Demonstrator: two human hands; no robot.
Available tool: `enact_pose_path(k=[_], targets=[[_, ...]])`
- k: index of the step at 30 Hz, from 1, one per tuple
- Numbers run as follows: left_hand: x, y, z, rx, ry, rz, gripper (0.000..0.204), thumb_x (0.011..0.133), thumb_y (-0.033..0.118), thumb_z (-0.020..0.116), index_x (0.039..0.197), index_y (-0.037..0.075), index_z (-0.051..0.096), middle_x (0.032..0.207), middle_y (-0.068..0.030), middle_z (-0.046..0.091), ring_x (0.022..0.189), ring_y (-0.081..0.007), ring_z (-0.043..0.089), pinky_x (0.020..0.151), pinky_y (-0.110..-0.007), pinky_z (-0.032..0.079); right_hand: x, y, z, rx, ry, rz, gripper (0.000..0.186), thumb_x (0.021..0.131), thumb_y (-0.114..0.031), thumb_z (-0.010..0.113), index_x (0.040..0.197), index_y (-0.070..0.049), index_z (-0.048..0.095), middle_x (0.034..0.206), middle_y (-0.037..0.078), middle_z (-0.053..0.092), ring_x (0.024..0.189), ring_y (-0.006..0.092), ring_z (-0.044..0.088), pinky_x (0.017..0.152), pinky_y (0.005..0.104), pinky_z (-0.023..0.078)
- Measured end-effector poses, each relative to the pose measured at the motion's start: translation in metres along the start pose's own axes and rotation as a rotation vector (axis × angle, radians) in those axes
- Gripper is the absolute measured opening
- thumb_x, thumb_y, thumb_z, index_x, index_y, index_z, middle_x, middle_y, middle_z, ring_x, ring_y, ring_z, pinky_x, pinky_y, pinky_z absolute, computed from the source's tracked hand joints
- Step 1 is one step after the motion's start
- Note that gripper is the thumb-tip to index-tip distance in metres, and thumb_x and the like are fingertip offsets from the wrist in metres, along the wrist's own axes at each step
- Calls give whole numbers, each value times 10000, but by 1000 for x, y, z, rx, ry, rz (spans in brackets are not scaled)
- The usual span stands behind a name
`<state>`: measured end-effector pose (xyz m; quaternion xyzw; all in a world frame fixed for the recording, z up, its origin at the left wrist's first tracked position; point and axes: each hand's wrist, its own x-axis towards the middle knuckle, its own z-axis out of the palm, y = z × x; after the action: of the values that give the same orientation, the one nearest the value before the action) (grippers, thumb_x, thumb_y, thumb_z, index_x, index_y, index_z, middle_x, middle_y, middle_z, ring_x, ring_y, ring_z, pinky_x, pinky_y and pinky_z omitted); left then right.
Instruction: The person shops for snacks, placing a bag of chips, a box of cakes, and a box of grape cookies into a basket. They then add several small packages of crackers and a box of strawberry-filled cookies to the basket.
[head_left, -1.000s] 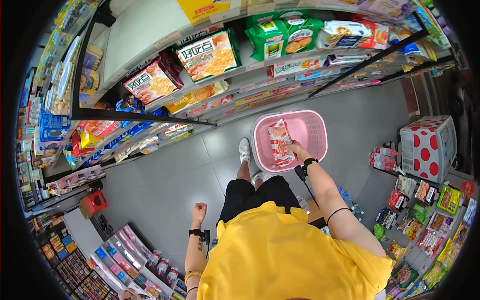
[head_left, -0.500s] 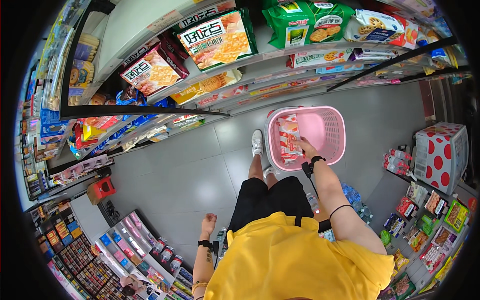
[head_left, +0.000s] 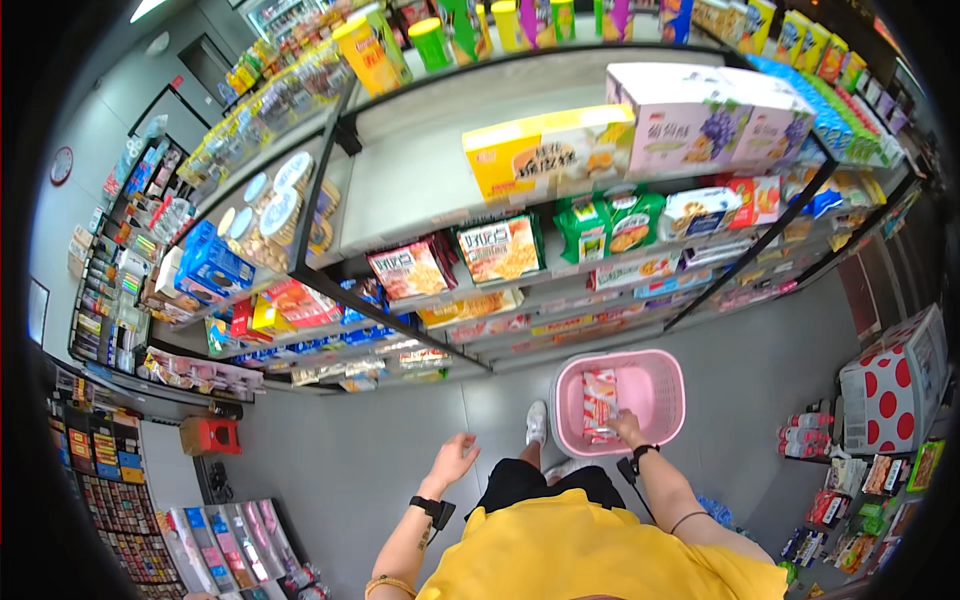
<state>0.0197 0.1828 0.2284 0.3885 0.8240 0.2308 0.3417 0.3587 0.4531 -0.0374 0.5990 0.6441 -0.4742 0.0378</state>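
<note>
A pink plastic basket stands on the floor in front of me, near the foot of the shelves. Inside it, along the left side, lies a red-and-white snack packet. My right hand reaches into the basket, its fingers closed at the packet's lower right edge. My left hand hangs above the floor left of my legs, empty, with the fingers loosely bent and apart. Each wrist wears a black strap with a small device.
Shelves of boxed and bagged snacks run across the front, with a yellow box and purple-and-white cartons higher up. At right stand a red-dotted white box, pink-labelled bottles and racked packets. A red stool-like object sits left.
The view has tilted up, so upper shelves show and the basket appears lower. My left hand has come up and forward. My right hand stays at the packet in the basket.
</note>
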Motion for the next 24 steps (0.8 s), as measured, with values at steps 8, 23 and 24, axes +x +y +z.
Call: enact_pose_path(k=[8, 23, 24], targets=[[56, 246, -154, -113, 352, 799, 237, 809, 59, 645, 1032, 18, 577, 984, -127, 602, 936, -250, 598, 816, -325, 472, -89, -32, -60, 287, 85, -154, 329, 624, -31, 731, 932, 16, 626, 769, 76, 633, 698, 165, 623, 619, 298, 513], [157, 340, -232, -113, 814, 949, 736, 722, 86, 723, 1344, 34, 333, 1303, -152, 414, 1198, -280, 432, 944, -389, 396, -183, 104, 2, 770, 344, 413, 156, 652, -41, 736, 759, -19, 625, 650, 84, 637, 520, 172, 607, 466, 306, 501], [157, 345, -235, -128, 799, 968, 770, 697, 93, 743, 1338, 23, 322, 1272, -167, 405, 1182, -298, 422, 928, -399, 402, -186, 104, 5, 782, 342, 478, 144, 660, -41, 731, 749, -25, 619, 642, 84, 635, 517, 175, 606, 459, 301, 495]])
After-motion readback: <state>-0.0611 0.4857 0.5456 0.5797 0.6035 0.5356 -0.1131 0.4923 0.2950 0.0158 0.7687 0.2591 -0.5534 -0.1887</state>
